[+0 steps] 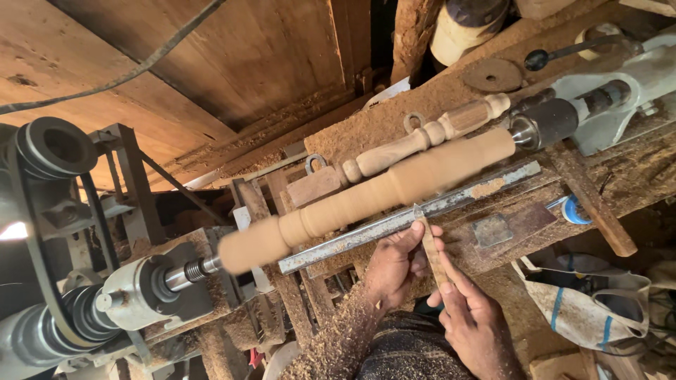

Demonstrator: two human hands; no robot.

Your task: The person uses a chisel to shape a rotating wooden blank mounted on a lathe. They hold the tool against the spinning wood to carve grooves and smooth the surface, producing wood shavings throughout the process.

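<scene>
So the blank (366, 200) is on the lathe, blurred like it's spinning, and its long axis runs diagonally from the headstock (141, 292) at lower left up to the tailstock (563, 119) at upper right. The tool rest (408, 217), a long metal bar, lies just beside it on the near side and parallel to it. Both hands sit below the rest, so the blank lies up and away from them, across the bar. Left hand (394, 264) is the nearer one: fingers curled over the edge of the rest, thumb side pressing on a thin wooden stick (431, 250) that comes up to the bar roughly at right angles to the blank. Right hand (475, 320) is further back toward the body, pinching the lower end of that same stick between thumb and fingers, so a narrow closed hold on both. Can't tell whether the stick's tip actually touches the wood or stops at the rest. Counts: one blank turning, one finished spindle (422, 137) with beads lying on the bench behind it, roughly parallel, one stick, one rest, two hands. There's also a rusty disc (493, 74) on the bench top and a drive belt (42, 253) at far left, with sawdust all over the forearm and bench
</scene>
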